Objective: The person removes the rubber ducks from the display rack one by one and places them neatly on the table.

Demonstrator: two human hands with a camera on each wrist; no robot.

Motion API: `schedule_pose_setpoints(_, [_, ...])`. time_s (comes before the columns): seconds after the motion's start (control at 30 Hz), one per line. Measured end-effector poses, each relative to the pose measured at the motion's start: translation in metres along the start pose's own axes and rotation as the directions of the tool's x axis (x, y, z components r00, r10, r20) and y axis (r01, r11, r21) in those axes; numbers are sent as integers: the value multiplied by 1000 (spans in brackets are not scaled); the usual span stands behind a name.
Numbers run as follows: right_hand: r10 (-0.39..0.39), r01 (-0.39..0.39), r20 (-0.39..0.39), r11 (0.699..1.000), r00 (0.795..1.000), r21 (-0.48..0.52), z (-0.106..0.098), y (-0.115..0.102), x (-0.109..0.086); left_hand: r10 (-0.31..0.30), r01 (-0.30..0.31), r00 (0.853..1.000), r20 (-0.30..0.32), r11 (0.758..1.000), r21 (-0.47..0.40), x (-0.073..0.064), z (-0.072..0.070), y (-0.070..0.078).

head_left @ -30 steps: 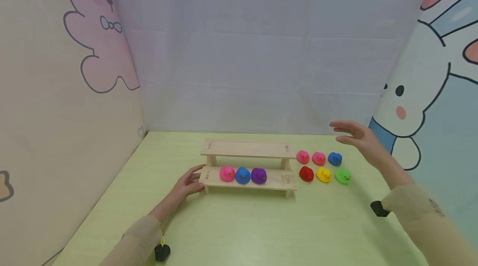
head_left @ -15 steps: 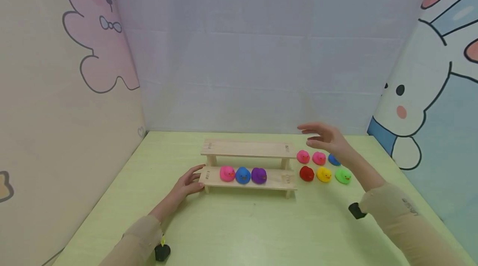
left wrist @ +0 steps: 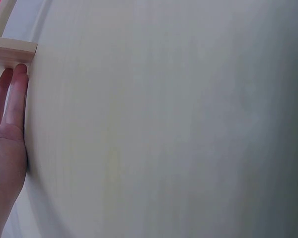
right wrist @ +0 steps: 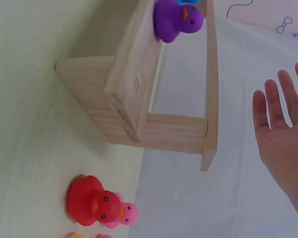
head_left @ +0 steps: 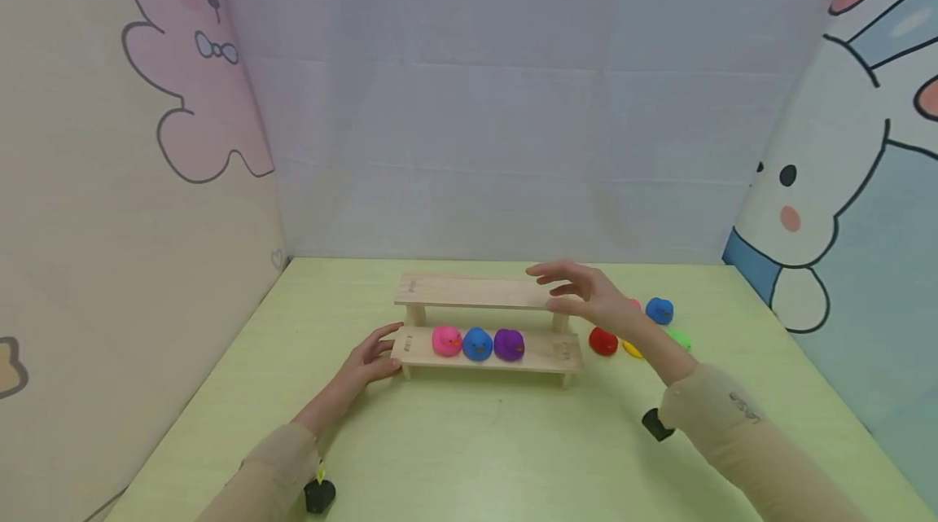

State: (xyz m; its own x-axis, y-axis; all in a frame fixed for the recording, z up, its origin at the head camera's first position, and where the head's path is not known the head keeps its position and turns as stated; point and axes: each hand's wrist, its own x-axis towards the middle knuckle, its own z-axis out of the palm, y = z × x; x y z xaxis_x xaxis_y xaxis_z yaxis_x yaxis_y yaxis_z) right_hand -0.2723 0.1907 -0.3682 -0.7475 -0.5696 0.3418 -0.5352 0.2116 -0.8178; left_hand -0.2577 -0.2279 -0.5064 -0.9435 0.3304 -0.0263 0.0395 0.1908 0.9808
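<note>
A two-step wooden stand has an upper board and a lower board. On the lower board a pink duck, a blue duck and a purple duck sit in a row. My left hand touches the lower board's left end; in the left wrist view its fingers reach straight up to the wood. Above the upper board's right end hovers my right hand, fingers spread and holding nothing. The right wrist view shows its palm apart from the stand.
Right of the stand, loose ducks lie on the table: a red duck, a blue duck, a green duck, and yellow and pink ones partly hidden by my right arm. Fabric walls enclose the back and sides.
My right hand has swept left and slightly down, from beyond the loose ducks to above the stand's right end, covering some ducks. My left hand has stayed still.
</note>
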Motion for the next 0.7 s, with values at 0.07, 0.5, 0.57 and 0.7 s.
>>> schedule_pose_setpoints(0.07, [-2,2,10,1000,1000,11,8,1,1,-7,7,1000,-2,1000,1,0,0,1])
schedule_pose_setpoints(0.5, [8,-11,51,998,999,56,55,24,-7,15,-15,1000,5,1000,-9,-1,1,2])
schedule_pose_setpoints(0.57, [23,-27,67,998,998,51,59,29,-9,17,-17,1000,6,1000,-6,-1,1,2])
schedule_pose_setpoints(0.7, [24,-30,86,998,996,62,66,39,-13,14,-14,1000,5,1000,-3,0,1,1])
